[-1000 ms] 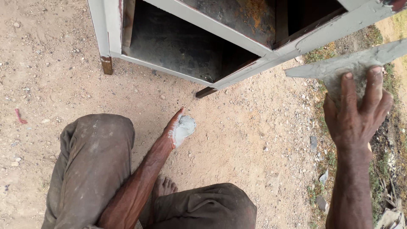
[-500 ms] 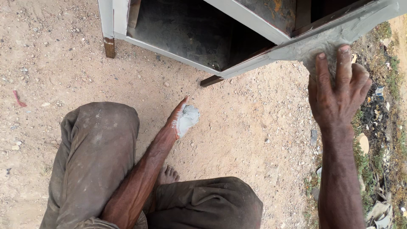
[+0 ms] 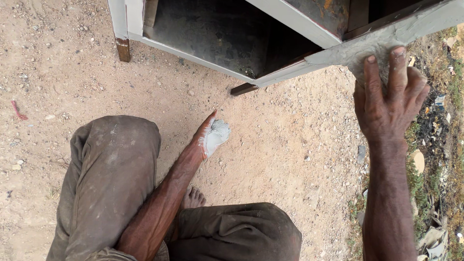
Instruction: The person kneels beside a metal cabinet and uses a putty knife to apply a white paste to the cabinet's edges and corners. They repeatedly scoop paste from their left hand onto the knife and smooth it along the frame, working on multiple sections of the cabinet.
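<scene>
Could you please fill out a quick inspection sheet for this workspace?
Surface: bare sandy ground with pebbles.
Job's things: grey metal cabinet frame; grey putty in left palm; putty smeared along frame edge.
Clutter: red scrap, stones.
Grippers: left hand open, cupping putty; right hand pressing flat on the frame edge.
Cables: nothing seen.
Surroundings: litter and dry grass at right.

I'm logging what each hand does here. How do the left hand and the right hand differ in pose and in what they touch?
The left hand hangs low over the sandy ground, palm open and coated with grey paste; the right hand is raised, fingers spread, pressing on the grey edge of the metal cabinet. The left touches no object; the right rests on the frame. Both are bare.
</scene>
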Demonstrator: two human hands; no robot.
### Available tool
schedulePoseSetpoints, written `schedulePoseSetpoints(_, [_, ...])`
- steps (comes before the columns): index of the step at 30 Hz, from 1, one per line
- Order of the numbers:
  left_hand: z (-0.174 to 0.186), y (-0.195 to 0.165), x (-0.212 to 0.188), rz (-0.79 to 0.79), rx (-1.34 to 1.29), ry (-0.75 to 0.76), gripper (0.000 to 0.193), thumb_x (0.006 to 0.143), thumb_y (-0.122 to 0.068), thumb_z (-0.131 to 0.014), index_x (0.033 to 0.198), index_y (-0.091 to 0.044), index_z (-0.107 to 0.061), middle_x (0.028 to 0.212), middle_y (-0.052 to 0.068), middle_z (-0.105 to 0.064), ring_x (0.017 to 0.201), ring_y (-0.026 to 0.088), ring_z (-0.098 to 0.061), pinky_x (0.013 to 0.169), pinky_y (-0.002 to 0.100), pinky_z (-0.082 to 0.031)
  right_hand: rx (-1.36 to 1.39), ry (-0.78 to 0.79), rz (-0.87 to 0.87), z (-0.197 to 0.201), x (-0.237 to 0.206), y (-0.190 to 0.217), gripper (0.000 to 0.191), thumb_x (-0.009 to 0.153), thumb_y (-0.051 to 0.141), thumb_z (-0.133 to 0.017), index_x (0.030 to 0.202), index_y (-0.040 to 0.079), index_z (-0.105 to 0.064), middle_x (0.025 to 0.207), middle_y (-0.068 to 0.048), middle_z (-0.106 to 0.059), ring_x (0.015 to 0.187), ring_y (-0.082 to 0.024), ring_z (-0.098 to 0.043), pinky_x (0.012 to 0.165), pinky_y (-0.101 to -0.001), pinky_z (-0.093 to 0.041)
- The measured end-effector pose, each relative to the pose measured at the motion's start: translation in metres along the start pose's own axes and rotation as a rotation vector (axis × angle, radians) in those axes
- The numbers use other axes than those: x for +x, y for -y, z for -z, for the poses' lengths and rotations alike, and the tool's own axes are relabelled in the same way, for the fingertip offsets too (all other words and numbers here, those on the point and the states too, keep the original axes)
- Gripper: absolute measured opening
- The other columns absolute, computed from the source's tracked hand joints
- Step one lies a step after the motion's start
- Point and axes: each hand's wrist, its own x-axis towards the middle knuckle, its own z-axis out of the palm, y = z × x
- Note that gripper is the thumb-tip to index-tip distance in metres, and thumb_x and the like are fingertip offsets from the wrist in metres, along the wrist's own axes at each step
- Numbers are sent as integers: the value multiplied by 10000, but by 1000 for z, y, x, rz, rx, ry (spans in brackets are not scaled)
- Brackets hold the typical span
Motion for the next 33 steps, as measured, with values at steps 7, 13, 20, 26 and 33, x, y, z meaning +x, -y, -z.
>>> schedulePoseSetpoints(7, [7,13,23,-32,-7,87,422,959,-532,-753,863,-152,-596,759,0,-598,685,147,-599,707,319,-534,47,-29,35,-31,-12,-17,727,1018,214,-710,1663,226,-376,1789,-44,-30,1328,-236,-469,1000,-397,-485])
schedulePoseSetpoints(13, [10,18,28,-68,-41,246,411,1052,-511,-757,943,-151,-592,849,22,-607,769,171,-609,732,348,-527,79,-98,63,-67,-31,-32,727,987,207,-761,1632,240,-429,1811,-49,-50,1329,-249,-463,987,-403,-494])
schedulePoseSetpoints(20, [-37,21,-15,-220,131,174,790,904,-521,-683,1451,21,-509,1412,179,-611,1327,270,-572,1135,432,-413,54,50,-57,-40,-52,-17,629,985,219,-744,1562,227,-493,1795,-48,-99,1369,-249,-436,1028,-433,-489])
schedulePoseSetpoints(26, [-71,1,-39,-447,123,401,820,956,-559,-621,1480,53,-469,1473,211,-550,1383,309,-531,1200,466,-384,838,44,-567,58,-52,71,704,986,160,-740,1612,96,-425,1712,-142,-241,1542,-360,-381,1202,-584,-532])
schedulePoseSetpoints(33, [-55,15,-50,86,-432,1028,939,989,-701,-407,1541,59,-410,1618,245,-435,1521,396,-387,1090,448,-491,3384,-670,-1200,117,-65,245,722,885,289,-678,1506,28,-419,1327,-160,-561,841,-229,-556,598,-305,-525])
